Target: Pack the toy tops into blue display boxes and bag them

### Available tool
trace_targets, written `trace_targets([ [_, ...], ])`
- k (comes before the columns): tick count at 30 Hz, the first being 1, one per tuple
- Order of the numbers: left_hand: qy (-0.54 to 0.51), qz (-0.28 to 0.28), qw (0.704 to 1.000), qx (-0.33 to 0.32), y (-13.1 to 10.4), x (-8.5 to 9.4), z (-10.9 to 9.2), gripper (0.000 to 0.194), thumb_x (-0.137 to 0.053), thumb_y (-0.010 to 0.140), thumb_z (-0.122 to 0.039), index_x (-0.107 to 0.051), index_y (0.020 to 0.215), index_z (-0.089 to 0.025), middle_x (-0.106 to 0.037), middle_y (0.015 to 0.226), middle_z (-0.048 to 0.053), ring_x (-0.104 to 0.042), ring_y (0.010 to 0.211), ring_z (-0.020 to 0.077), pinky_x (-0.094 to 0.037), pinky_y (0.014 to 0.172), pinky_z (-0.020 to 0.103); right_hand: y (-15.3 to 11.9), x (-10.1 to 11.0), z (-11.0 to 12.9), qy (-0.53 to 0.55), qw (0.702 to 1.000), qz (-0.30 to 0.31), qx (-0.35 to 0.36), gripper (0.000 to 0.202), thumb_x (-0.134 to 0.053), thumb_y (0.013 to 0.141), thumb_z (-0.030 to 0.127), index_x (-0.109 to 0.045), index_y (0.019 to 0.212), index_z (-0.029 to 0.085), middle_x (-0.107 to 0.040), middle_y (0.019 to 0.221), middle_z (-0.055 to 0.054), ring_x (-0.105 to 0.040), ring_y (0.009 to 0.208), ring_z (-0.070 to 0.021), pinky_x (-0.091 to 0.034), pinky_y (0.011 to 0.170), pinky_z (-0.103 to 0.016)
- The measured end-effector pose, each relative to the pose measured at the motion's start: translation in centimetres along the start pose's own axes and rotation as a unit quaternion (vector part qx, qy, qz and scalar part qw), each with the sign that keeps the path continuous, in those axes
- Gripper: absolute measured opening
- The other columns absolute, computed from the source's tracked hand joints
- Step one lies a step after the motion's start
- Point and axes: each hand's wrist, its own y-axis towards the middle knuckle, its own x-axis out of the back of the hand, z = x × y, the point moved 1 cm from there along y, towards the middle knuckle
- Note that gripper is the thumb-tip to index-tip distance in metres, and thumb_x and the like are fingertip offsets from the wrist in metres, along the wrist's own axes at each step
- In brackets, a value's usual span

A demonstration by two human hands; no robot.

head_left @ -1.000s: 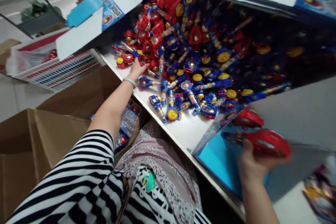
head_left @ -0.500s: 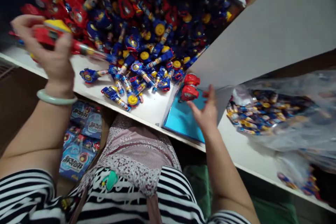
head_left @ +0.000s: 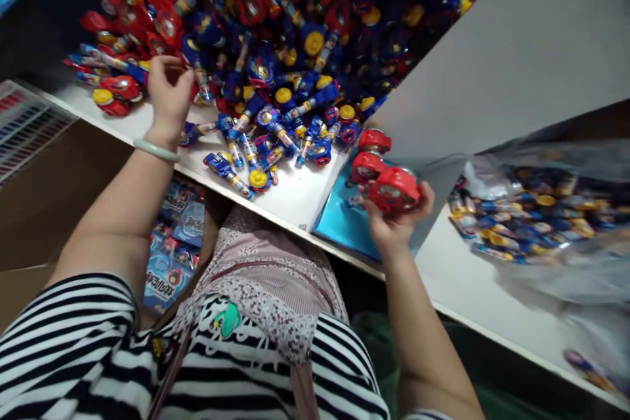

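In my right hand (head_left: 394, 230) is a red round-bodied plastic toy (head_left: 395, 190), gripped between thumb and fingers above a bright blue sheet or box (head_left: 339, 216). Two more red toys (head_left: 368, 167) lie on the blue surface just behind it. My left hand (head_left: 170, 95), a pale green bangle on its wrist, reaches into the front left of a large pile of red and blue toys (head_left: 260, 69). Its thumb and fingers are curled together; what they pinch is hidden. Red toys with yellow caps (head_left: 118, 95) lie left of that hand.
A white shelf edge (head_left: 280, 213) runs across in front of me. Right of an upright white panel (head_left: 497, 59) sits a clear plastic bag of small toys (head_left: 531, 210). Blue printed packs (head_left: 170, 269) fill a carton below. A white wire rack (head_left: 29, 131) stands at the left.
My left hand has moved right into the pile and no longer holds the red and yellow toy. My right hand, open before, now grips a red toy.
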Motion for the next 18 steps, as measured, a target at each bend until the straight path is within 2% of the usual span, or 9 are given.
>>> trace_targets([
  [2, 0.014, -0.019, 1.000, -0.002, 1.4, 0.9, 1.6, 0.057, -0.068, 0.084, -0.065, -0.046, 0.105, -0.016, -0.057, 0.100, -0.003, -0.051, 0.096, 0.0092, -0.044, 0.095, 0.034, -0.8, -0.3, -1.0, -0.001, 1.000, -0.019, -0.015, 0.077, -0.074, 0.078, 0.040, -0.022, 0.135, 0.038, -0.057, 0.123, -0.007, -0.074, 0.078, -0.0216, -0.066, 0.074, -0.048],
  [3, 0.010, 0.016, 0.999, -0.031, 1.0, 1.4, 1.5, 0.058, -0.067, 0.083, -0.066, -0.047, 0.105, -0.016, -0.057, 0.099, -0.004, -0.051, 0.093, 0.0078, -0.044, 0.093, 0.033, -1.1, -0.6, -1.2, -0.009, 0.999, -0.034, -0.018, 0.077, -0.076, 0.076, 0.040, -0.024, 0.133, 0.037, -0.056, 0.126, -0.008, -0.074, 0.078, -0.0222, -0.065, 0.075, -0.050],
  [5, -0.001, 0.148, 0.983, -0.109, -1.5, 2.2, 0.0, 0.058, -0.069, 0.080, -0.067, -0.053, 0.104, -0.017, -0.059, 0.095, -0.004, -0.052, 0.090, 0.0074, -0.046, 0.089, 0.031, -1.5, -1.0, -1.3, -0.031, 0.998, -0.054, -0.026, 0.078, -0.080, 0.070, 0.038, -0.028, 0.129, 0.036, -0.051, 0.133, -0.011, -0.075, 0.079, -0.0238, -0.065, 0.076, -0.051],
  [7, 0.005, 0.295, 0.942, -0.163, -4.8, 2.2, -1.6, 0.050, -0.072, 0.077, -0.063, -0.061, 0.096, -0.017, -0.064, 0.092, -0.001, -0.058, 0.088, 0.0110, -0.048, 0.086, 0.031, -1.6, -1.0, -1.4, -0.037, 0.997, -0.054, -0.049, 0.081, -0.079, 0.069, 0.039, -0.026, 0.130, 0.039, -0.049, 0.137, -0.012, -0.075, 0.078, -0.0251, -0.065, 0.074, -0.051],
  [9, 0.014, 0.361, 0.914, -0.182, -7.2, 2.1, -2.3, 0.037, -0.069, 0.081, -0.054, -0.066, 0.087, -0.017, -0.068, 0.091, 0.003, -0.062, 0.088, 0.0158, -0.050, 0.086, 0.034, -1.5, -0.5, -1.6, -0.031, 0.995, -0.065, -0.074, 0.085, -0.077, 0.071, 0.041, -0.021, 0.134, 0.040, -0.045, 0.142, -0.015, -0.074, 0.076, -0.0251, -0.065, 0.073, -0.051],
  [11, 0.008, 0.329, 0.927, -0.180, -8.2, 2.0, -2.0, 0.028, -0.064, 0.085, -0.046, -0.069, 0.086, -0.018, -0.069, 0.089, 0.005, -0.063, 0.086, 0.0178, -0.051, 0.083, 0.035, -1.3, 0.1, -1.5, -0.041, 0.991, -0.091, -0.085, 0.087, -0.075, 0.071, 0.045, -0.019, 0.137, 0.038, -0.038, 0.147, -0.019, -0.074, 0.081, -0.0265, -0.064, 0.077, -0.052],
  [13, -0.003, 0.247, 0.957, -0.153, -8.0, 2.0, -0.9, 0.025, -0.065, 0.082, -0.042, -0.071, 0.085, -0.018, -0.070, 0.084, 0.004, -0.062, 0.080, 0.0167, -0.052, 0.078, 0.034, -1.1, 0.5, -1.2, -0.057, 0.990, -0.092, -0.088, 0.088, -0.074, 0.070, 0.049, -0.019, 0.137, 0.035, -0.038, 0.146, -0.019, -0.073, 0.089, -0.0291, -0.063, 0.082, -0.054],
  [15, -0.010, 0.201, 0.973, -0.116, -7.5, 1.7, 0.3, 0.024, -0.069, 0.077, -0.042, -0.071, 0.083, -0.019, -0.070, 0.080, 0.001, -0.059, 0.074, 0.0143, -0.053, 0.074, 0.033, -1.1, 0.5, -1.0, -0.059, 0.992, -0.063, -0.093, 0.089, -0.071, 0.074, 0.052, -0.014, 0.139, 0.035, -0.047, 0.136, -0.017, -0.073, 0.091, -0.0297, -0.063, 0.082, -0.056],
  [18, -0.015, 0.177, 0.982, -0.062, -6.7, 1.6, 1.6, 0.026, -0.071, 0.073, -0.045, -0.071, 0.082, -0.021, -0.070, 0.076, -0.004, -0.058, 0.070, 0.0115, -0.055, 0.075, 0.031, -1.5, 0.0, -1.3, -0.039, 0.996, -0.018, -0.080, 0.082, -0.065, 0.082, 0.052, -0.011, 0.142, 0.037, -0.055, 0.124, -0.012, -0.074, 0.084, -0.0263, -0.064, 0.077, -0.053],
])
